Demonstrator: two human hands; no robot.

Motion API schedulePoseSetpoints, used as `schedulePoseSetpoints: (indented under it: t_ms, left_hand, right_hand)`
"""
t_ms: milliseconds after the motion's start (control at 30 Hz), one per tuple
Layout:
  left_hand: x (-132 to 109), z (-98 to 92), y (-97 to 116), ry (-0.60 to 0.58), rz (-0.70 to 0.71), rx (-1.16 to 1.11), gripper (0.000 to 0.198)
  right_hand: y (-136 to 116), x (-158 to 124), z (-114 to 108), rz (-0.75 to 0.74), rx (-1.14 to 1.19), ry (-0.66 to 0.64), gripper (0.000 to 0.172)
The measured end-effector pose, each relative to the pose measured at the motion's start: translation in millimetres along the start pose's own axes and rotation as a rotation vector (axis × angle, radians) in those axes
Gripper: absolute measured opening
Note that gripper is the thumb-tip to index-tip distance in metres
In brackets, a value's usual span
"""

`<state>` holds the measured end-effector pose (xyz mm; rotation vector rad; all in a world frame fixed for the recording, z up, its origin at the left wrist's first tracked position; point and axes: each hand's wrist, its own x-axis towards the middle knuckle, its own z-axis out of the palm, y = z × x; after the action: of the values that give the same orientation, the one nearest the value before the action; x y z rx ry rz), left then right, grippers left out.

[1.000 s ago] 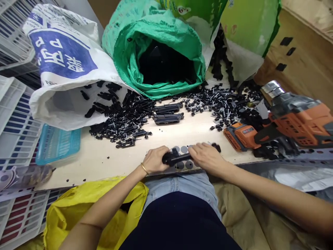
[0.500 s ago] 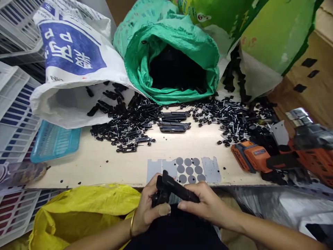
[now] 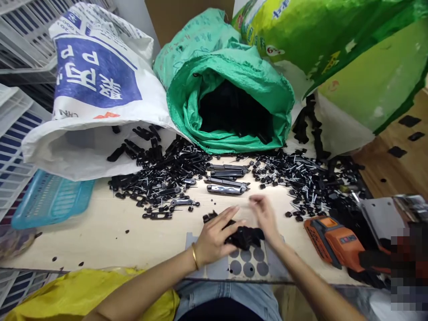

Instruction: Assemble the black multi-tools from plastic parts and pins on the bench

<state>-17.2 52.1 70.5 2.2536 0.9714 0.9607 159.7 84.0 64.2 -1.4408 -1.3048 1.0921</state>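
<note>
Lying crosswise, black parts (image 3: 249, 238) under left hand (image 3: 213, 243), fingers spread apart; right hand (image 3: 265, 219) just beside, blurred, grip unclear.

Left hand (image 3: 212, 240) back uppermost, fingers (image 3: 224, 218) extended; right hand (image 3: 265, 220) blurred, nearby.

Right hand (image 3: 265, 218) motion-blurred; can't tell if its fingertips hold anything. Left hand (image 3: 212, 240) covers part of the black assembly (image 3: 247, 237) (too dark for joints anyway), so whether it's clasped or just pressed is unclear. Below that hand, grey sheet (image 3: 216, 270) partly hidden. Beyond both hands, green sack (image 3: 182, 107): contents lost in shadow. Loose black parts (image 3: 160, 178) beyond and left of the grip too tangled to count. Far right of it, drill (image 3: 341, 243) partly pixelated. Left and nearer, yellow sack (image 3: 93, 292) runs off bottom edge.
</note>
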Motion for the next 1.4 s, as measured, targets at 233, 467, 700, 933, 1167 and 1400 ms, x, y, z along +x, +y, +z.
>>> schedulePoseSetpoints:
  t_ms: [233, 467, 700, 933, 1167, 1400]
  left_hand:
    - [40.6, 34.8, -47.3, -0.265, -0.060, 0.527, 0.086]
    - [76.5, 29.5, -64.6, -0.288, -0.234, 0.606, 0.107]
    - [91.4, 27.8, -83.2, -0.308, -0.202, 0.627, 0.096]
    - [90.0, 13.4, -59.6, -0.245, -0.200, 0.566, 0.096]
    - [29.3, -97.2, -71.1, -0.103, -0.544, 0.773, 0.033]
    - [5.9, -132.9, -138.0, -0.275, -0.582, 0.911, 0.034]
  right_hand:
    - [-24.2, 206.5, -10.0, -0.213, -0.773, 0.121, 0.018]
    - [-32.4, 291.3, 57.1, -0.047, -0.975, 0.114, 0.053]
    - [-66.8, 157.4, -70.7, -0.087, -0.395, -0.255, 0.040]
    - [-20.8, 23.5, -70.0, -0.045, -0.653, -0.936, 0.022]
    - [31.4, -30.2, -22.6, -0.358, -0.995, -0.225, 0.054]
    - [42.7, -70.4, -7.0, -0.099, -0.790, -0.004, 0.060]
